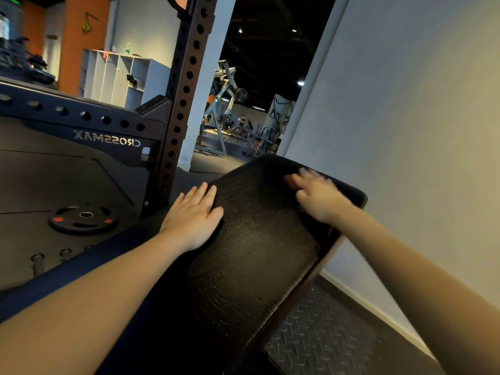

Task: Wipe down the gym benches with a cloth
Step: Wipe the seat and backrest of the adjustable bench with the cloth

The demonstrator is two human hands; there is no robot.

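A black textured bench pad (251, 239) runs from the lower middle up toward the wall. My left hand (194, 217) lies flat on the pad's left edge with its fingers straight and together. At the pad's far end my right hand (316, 197) rests on the surface, smeared by motion blur. A pale smear shows at its fingertips, and no cloth can be made out for certain. Whether the right fingers hold anything is unclear.
A black perforated rack upright (178, 109) stands just left of the bench, joined to a crossbeam (81, 117) marked CROSSMAX. A weight plate (84, 219) lies on the dark floor at the left. A pale wall (405, 131) runs close along the right. Machines stand far behind.
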